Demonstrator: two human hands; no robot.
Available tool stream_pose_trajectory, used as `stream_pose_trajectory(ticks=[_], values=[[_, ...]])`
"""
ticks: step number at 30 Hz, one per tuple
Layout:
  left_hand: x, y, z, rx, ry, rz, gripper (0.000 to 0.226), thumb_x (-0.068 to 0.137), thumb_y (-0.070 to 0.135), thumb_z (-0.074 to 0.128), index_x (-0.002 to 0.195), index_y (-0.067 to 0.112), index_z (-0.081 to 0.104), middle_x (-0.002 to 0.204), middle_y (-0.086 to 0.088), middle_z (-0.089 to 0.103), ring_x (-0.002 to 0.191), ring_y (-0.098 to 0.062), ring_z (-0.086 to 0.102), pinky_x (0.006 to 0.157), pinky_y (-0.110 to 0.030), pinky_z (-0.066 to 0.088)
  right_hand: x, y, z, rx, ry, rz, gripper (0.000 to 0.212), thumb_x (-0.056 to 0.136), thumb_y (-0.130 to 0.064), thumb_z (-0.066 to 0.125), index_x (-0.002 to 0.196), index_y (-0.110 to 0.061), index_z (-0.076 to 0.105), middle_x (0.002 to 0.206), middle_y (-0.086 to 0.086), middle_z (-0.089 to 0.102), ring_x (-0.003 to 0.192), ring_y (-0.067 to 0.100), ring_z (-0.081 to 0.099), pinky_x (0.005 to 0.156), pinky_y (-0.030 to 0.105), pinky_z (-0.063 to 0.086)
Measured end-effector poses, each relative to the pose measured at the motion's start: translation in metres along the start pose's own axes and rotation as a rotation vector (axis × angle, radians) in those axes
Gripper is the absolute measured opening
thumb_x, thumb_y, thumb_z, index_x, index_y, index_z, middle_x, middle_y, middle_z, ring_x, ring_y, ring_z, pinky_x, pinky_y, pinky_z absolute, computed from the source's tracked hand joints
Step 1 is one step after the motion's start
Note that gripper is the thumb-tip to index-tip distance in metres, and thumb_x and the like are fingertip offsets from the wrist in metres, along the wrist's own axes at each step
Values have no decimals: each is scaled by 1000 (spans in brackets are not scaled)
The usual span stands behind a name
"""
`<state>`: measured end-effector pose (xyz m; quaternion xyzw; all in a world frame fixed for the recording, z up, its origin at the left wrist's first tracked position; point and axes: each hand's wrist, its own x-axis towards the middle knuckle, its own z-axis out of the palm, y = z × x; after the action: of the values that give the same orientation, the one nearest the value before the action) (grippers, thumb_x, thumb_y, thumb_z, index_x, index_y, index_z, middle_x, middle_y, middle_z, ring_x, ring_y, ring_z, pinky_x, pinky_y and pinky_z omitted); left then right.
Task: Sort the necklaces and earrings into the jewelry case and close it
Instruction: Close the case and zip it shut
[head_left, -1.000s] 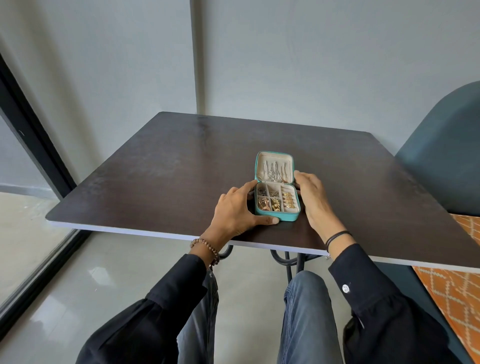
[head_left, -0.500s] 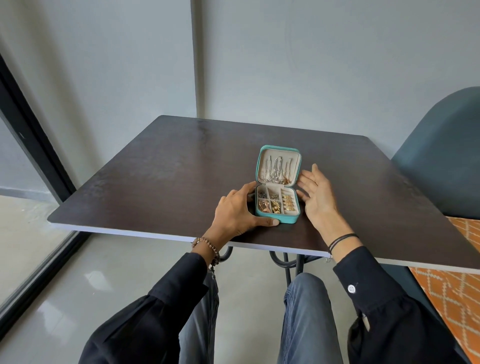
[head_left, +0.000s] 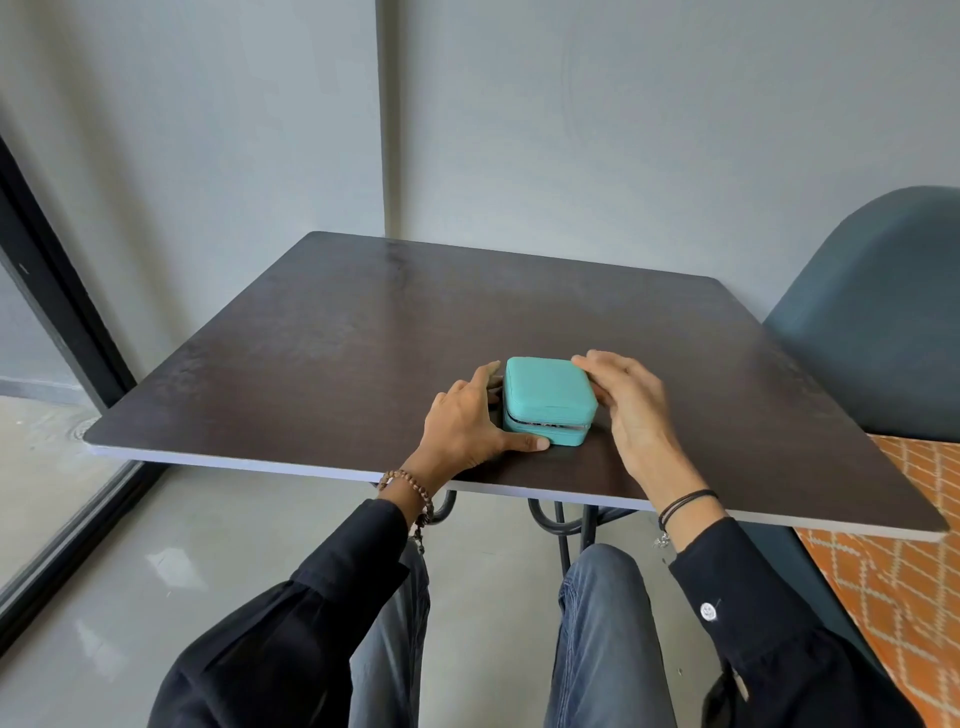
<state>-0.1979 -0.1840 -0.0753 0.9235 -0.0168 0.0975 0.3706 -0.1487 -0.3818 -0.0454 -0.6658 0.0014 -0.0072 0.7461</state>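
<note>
At the front of the counter (head_left: 311, 364), the left grip (head_left: 467, 426) brackets the jewelry case (head_left: 548, 410) between thumb and forefinger; the right grip (head_left: 628, 405) curls over its shut lid (head_left: 545, 382). Its zip (head_left: 550, 425) looks undone, so letting go may let the lid spring open.

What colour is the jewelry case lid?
Plain turquoise jewelry case, best seen in the head view.
</note>
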Motion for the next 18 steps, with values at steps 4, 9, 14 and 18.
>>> stream_pose_trajectory(ticks=[4,9,14,18], values=[[4,-4,-4,-21,-90,-26,125,54,74,81,154,25,23,143,3,56,130,-19,51,110,-47,40,-4,6,2,-246,-57,-172,40,87,-8,77,124,-8,61,117,1,73,116,8,65,97,23,51],[2,-6,-6,-62,-96,-29,131,51,73,82,155,25,19,148,2,53,134,-20,50,112,-47,40,1,1,17,-744,-111,-227,34,96,-28,62,129,-20,60,129,-3,62,118,16,57,94,28,44],[-1,-9,-3,-89,-35,-17,130,49,72,84,154,28,22,143,1,55,133,-18,45,108,-46,44,12,-14,57,-1219,-144,-208,56,93,-70,44,111,-20,63,118,0,66,118,27,55,102,45,34],[-1,-9,0,-119,4,-17,126,56,55,92,155,22,22,140,-1,56,133,-17,42,107,-42,45,19,-17,81,-1379,-130,-123,59,86,-72,45,96,-16,63,108,8,69,108,32,60,96,45,38]])
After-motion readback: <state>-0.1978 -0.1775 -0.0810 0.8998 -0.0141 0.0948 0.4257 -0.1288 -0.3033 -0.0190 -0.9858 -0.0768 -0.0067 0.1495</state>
